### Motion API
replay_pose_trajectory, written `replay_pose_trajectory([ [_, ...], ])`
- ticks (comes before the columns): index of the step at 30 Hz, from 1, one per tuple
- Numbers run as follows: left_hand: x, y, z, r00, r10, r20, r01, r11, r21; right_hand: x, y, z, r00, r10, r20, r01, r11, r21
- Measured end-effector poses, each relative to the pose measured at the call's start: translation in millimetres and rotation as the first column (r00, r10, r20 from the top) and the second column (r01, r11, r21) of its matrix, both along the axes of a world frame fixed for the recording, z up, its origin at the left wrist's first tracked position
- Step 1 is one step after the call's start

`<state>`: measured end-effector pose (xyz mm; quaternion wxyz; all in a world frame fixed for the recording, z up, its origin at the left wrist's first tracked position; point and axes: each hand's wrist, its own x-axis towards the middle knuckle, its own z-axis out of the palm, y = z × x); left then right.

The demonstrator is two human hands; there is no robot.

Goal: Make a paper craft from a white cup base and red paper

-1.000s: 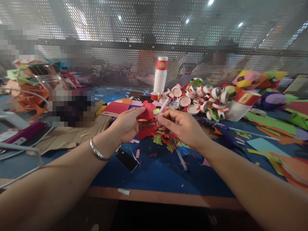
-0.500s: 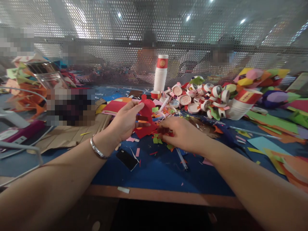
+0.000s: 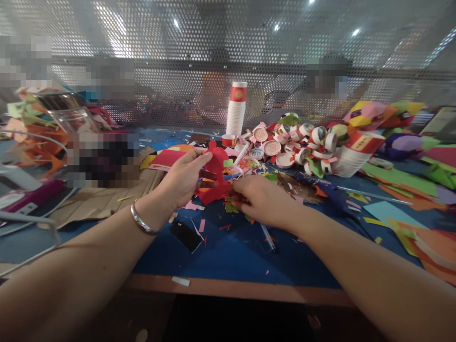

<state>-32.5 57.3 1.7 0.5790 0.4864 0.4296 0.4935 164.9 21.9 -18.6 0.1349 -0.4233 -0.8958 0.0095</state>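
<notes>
Fingers (image 3: 202, 160) of the left hand (image 3: 181, 179), barely parted, pinch red paper (image 3: 218, 160).

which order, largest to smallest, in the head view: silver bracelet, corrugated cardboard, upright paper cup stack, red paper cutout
1. Corrugated cardboard
2. Upright paper cup stack and red paper cutout: too close to rank
3. Silver bracelet

Worn on your head, your only camera faces forward and down across the desk (image 3: 228, 266). It sees your left hand (image 3: 182, 178) and right hand (image 3: 261, 197) near mid-view, the desk's front edge (image 3: 235, 291) below, and a perforated screen (image 3: 171, 40) farther off across the top.
</notes>
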Motion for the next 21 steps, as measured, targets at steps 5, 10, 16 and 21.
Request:
replay_pose_trajectory([
  [5,-0.5,0.4,0.7,1.0,0.004,-0.003,-0.005,1.0,-0.001,-0.9,2.6,-2.7,0.999,-0.014,-0.031,0.014,1.0,-0.012],
  [10,0.4,0.7,2.3,1.0,0.013,-0.01,-0.013,1.0,-0.013,-1.4,6.6,-5.9,0.997,-0.024,-0.073,0.021,0.999,-0.033],
  [16,0.5,1.7,1.3,1.0,0.011,-0.016,-0.011,1.0,-0.002,-2.7,7.4,-6.7,0.989,-0.023,-0.147,0.015,0.998,-0.056],
  [21,-0.5,0.7,2.0,0.999,0.013,-0.032,-0.012,1.0,0.014,0.9,1.2,2.5,0.954,-0.072,-0.29,0.041,0.993,-0.112],
])
